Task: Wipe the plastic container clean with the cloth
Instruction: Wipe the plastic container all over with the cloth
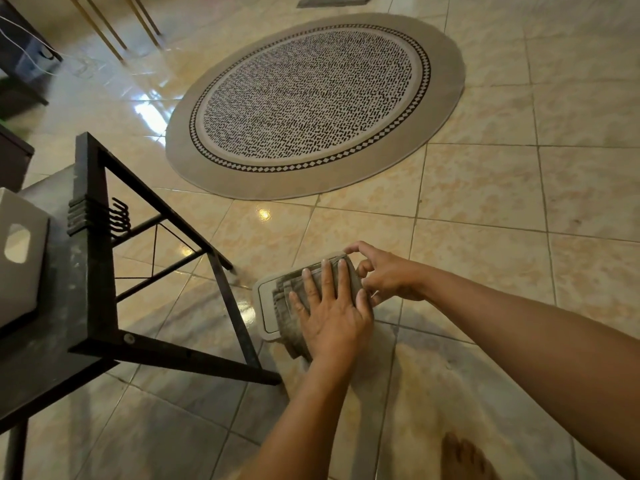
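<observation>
A flat, pale plastic container (265, 306) with rounded corners is held in the air above the tiled floor, its broad face turned up towards me. A folded grey cloth (289, 308) lies across that face. My left hand (330, 313) presses flat on the cloth, fingers spread. My right hand (384, 275) grips the container's far right edge, fingertips curled over the rim. The cloth and my left hand hide most of the container; only its left end shows.
A black metal-framed table (93, 244) stands to the left, with hooks on its leg and a white box (19, 258) on top. A round patterned rug (311, 105) lies on the floor ahead. My bare foot (464, 459) shows at the bottom.
</observation>
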### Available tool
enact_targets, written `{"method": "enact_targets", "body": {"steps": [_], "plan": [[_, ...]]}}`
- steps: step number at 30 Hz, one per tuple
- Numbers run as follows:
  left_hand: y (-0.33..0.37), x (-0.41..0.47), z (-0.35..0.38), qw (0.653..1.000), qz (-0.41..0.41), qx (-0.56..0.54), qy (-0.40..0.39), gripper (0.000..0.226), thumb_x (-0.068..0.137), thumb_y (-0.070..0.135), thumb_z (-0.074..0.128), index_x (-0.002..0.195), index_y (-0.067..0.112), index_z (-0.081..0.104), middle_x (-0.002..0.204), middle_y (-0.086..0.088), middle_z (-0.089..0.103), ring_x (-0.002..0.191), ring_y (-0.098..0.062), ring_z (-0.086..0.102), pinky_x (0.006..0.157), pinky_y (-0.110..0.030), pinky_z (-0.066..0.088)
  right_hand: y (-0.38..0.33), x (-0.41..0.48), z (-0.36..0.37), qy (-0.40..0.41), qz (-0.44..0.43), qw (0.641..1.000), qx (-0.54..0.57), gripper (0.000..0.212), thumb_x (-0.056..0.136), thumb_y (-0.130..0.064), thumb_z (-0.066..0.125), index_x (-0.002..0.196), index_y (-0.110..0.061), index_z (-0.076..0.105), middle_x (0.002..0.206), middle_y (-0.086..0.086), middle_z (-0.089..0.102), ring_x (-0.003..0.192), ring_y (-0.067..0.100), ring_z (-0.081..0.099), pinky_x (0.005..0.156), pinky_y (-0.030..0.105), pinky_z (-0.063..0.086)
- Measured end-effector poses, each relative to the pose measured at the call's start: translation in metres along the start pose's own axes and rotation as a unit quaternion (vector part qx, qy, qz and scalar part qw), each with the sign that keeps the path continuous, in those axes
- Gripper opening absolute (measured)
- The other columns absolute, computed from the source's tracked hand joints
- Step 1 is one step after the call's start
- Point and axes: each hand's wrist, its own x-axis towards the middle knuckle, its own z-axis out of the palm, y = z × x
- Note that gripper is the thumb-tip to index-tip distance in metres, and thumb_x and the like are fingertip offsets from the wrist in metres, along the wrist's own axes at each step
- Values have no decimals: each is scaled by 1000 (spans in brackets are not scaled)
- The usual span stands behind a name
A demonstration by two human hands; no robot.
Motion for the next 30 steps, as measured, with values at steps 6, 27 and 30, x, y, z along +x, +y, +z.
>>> {"method": "enact_targets", "body": {"steps": [6, 27, 30], "plan": [[-54, -5, 2, 999, 2, 16, 29, 59, 104, 49, 9, 151, 39, -26, 161, 9, -31, 145, -20, -35, 120, -52, -16, 0, -1, 1, -3, -9, 1000, 10, 68, 92, 10, 55, 143, -29, 33, 94, 11, 52, 78, 22, 64, 66, 36, 62], [-35, 33, -4, 997, 54, 21, 46, 57, 104, 48, 9, 154, 39, -17, 163, 9, -24, 148, -22, -29, 120, -53, -13, 0, 2, 6, 7, -10, 1000, 3, 68, 90, 15, 51, 140, -28, 34, 91, 15, 47, 78, 27, 58, 71, 45, 63], [-64, 30, -12, 998, -23, -10, 56, 59, 102, 50, 11, 156, 41, -12, 164, 4, -22, 147, -24, -29, 118, -54, -18, 0, 5, 8, 17, -12, 1000, 3, 66, 91, 12, 53, 140, -27, 34, 89, 12, 45, 78, 25, 59, 63, 35, 61]]}}
